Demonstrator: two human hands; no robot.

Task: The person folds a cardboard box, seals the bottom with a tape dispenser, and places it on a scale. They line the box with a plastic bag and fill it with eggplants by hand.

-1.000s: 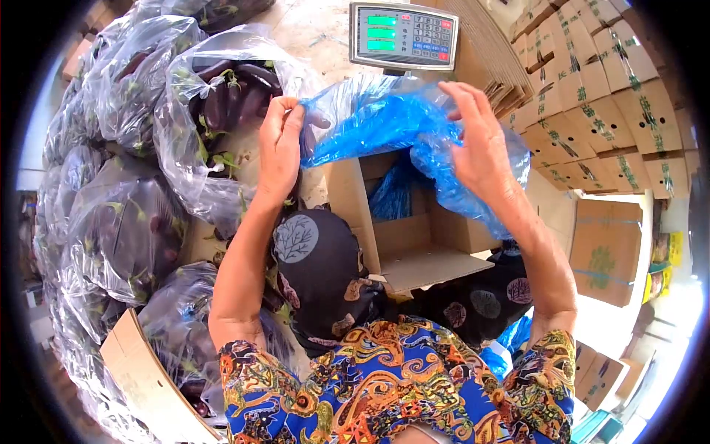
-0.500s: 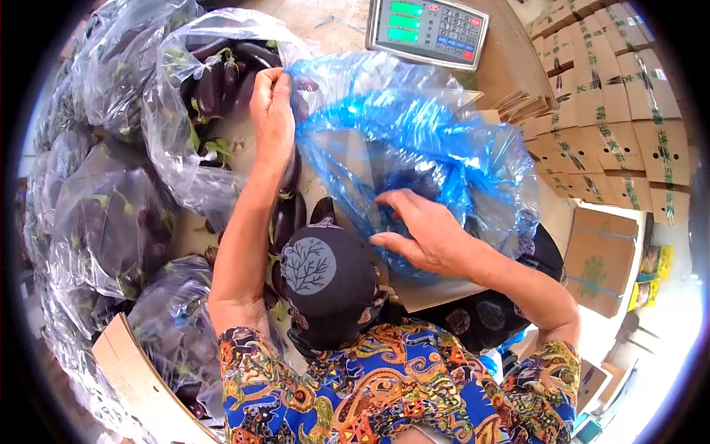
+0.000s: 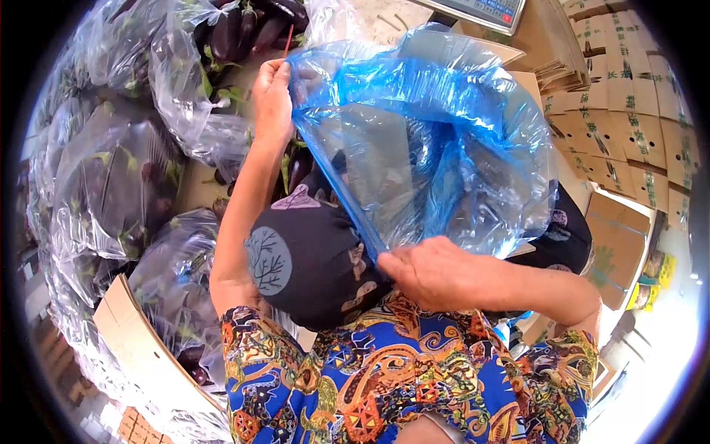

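Note:
A blue translucent plastic bag is stretched wide between my two hands, its mouth facing up. My left hand pinches its rim at the upper left, arm extended. By those fingertips a thin red strip sticks up. Closer to my body, my right hand is closed on the near part of the rim, pulling the edge into a taut line. Cardboard flaps show around the bag. My knees in dark printed cloth are on both sides below it.
Clear plastic bags of eggplants fill the left side, with loose eggplants at the top. A digital scale stands at the top edge. Stacked cartons line the right. A cardboard panel leans at lower left.
My right hand has come down toward my body and closed on the bag's rim, opening the mouth wider. My left hand keeps its hold. The view has shifted, with the scale now partly cut off.

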